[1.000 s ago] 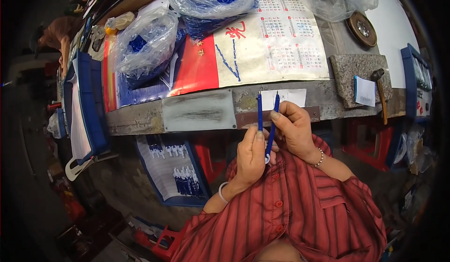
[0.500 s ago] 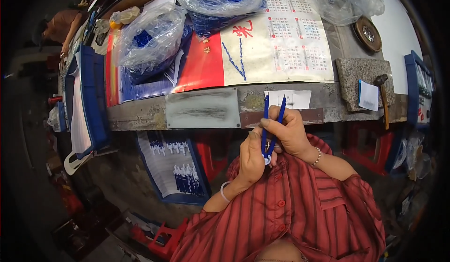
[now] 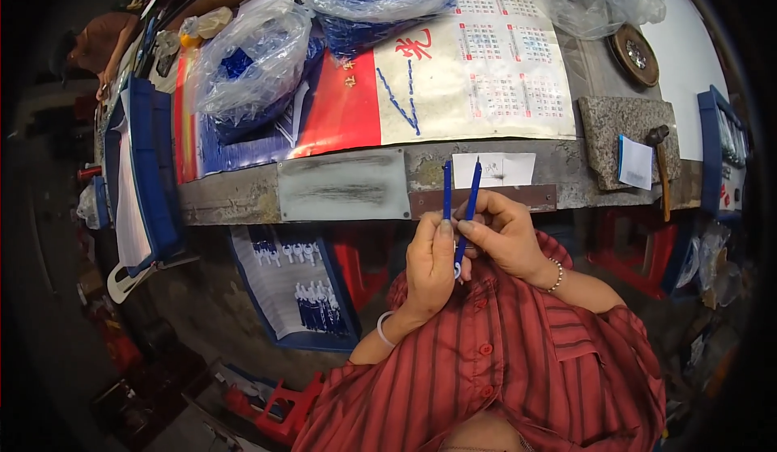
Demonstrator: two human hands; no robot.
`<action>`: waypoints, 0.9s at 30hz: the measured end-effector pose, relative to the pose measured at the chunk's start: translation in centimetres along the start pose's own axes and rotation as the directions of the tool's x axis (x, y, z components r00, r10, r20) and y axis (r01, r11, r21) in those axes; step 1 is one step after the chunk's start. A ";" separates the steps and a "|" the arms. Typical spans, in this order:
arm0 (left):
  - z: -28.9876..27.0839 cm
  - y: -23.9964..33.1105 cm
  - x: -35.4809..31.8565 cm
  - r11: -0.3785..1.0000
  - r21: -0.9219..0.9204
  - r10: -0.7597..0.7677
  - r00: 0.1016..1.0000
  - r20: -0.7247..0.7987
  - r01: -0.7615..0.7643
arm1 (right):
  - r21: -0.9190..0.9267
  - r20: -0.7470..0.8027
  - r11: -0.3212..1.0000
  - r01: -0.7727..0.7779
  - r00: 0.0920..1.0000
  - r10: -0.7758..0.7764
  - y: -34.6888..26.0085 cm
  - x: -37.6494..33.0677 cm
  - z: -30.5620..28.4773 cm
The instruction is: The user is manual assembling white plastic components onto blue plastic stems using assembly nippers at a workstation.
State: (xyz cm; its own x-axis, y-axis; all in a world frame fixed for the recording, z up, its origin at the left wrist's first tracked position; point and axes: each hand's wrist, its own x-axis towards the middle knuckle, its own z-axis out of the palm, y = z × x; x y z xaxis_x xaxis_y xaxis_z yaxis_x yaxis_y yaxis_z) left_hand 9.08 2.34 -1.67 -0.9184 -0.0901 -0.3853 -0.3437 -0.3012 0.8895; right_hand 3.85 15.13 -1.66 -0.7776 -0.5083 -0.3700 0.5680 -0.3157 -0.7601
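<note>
In front of my chest I hold a blue drawing compass [image 3: 473,197], its two legs pointing up toward the bench and its white hinge end down near my shirt. My left hand [image 3: 429,264] pinches the left leg, with the thumb lying along it. Fingers of my right hand [image 3: 511,243] close on the right leg, thumb toward the other hand. The legs stand slightly apart. Part of the hinge end and the lower fingers are hidden. Just beyond the leg tips, a small white paper [image 3: 506,169] lies on the bench edge.
Plastic bags of blue parts [image 3: 255,88] stand on a calendar sheet [image 3: 441,116]. Right of it are a stone block [image 3: 603,128], a hammer [image 3: 665,177] and a round dish [image 3: 622,55]. Below the bench, a tray [image 3: 291,341] holds several white and blue compasses. Someone [image 3: 101,43] is at far left.
Both hands and the compass have shifted slightly left, partly with the view. My left thumb has come onto the left leg, and my right thumb has drawn back from between the legs.
</note>
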 end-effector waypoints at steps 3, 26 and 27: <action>0.3 0.6 0.2 1.000 0.011 -0.017 1.000 0.013 0.017 | 0.010 -0.033 0.997 0.078 0.996 -0.078 0.4 0.4 -0.1; 0.0 -0.2 0.1 1.000 -0.026 0.013 0.999 -0.042 -0.015 | -0.029 0.080 0.998 -0.060 0.995 0.062 0.5 0.1 -0.1; 0.1 -0.1 0.0 0.999 -0.026 0.017 0.999 -0.042 -0.018 | -0.030 0.082 0.998 -0.058 0.995 0.060 0.3 0.0 0.0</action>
State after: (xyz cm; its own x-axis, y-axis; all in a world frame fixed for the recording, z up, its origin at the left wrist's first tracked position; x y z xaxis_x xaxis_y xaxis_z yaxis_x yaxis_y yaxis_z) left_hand 9.09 2.43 -1.70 -0.9151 -0.1351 -0.3798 -0.3215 -0.3239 0.8898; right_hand 4.05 15.02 -1.88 -0.7174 -0.5905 -0.3696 0.6035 -0.2617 -0.7532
